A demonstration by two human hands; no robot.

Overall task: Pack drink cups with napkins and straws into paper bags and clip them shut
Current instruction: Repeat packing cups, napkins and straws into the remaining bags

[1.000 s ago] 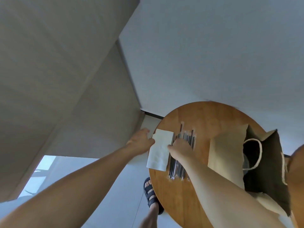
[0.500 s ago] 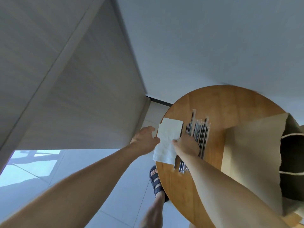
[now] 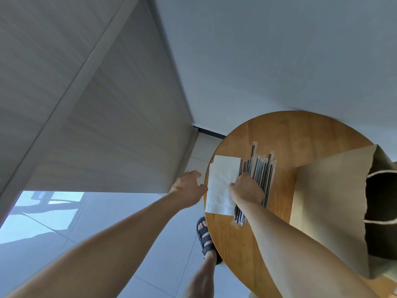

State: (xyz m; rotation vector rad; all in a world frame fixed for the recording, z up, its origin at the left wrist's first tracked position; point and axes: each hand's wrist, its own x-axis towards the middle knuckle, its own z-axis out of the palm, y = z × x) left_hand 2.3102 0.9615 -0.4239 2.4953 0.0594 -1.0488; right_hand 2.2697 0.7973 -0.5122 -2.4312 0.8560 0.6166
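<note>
Round wooden tabletop [image 3: 300, 134] at right centre, warm orange-brown grain, cut off by the lower right edge of the frame. Plain white wall [image 3: 257, 61] across the upper right. Thin dark strip [image 3: 208, 131] along the wall's base, just left of the tabletop's far rim. Pale wood-grain panel [image 3: 107, 136] filling the upper left, crossed diagonally by a lighter flat band [image 3: 75, 89]. Light grey tiled floor [image 3: 150, 244] along the bottom left and centre, grout lines visible. Bright sunlit patch [image 3: 43, 211] with dark shadow shapes at the far left edge. Dark blue strapped sandal [image 3: 205, 237] on a foot at bottom centre, partly under the tabletop's near-left rim.
</note>
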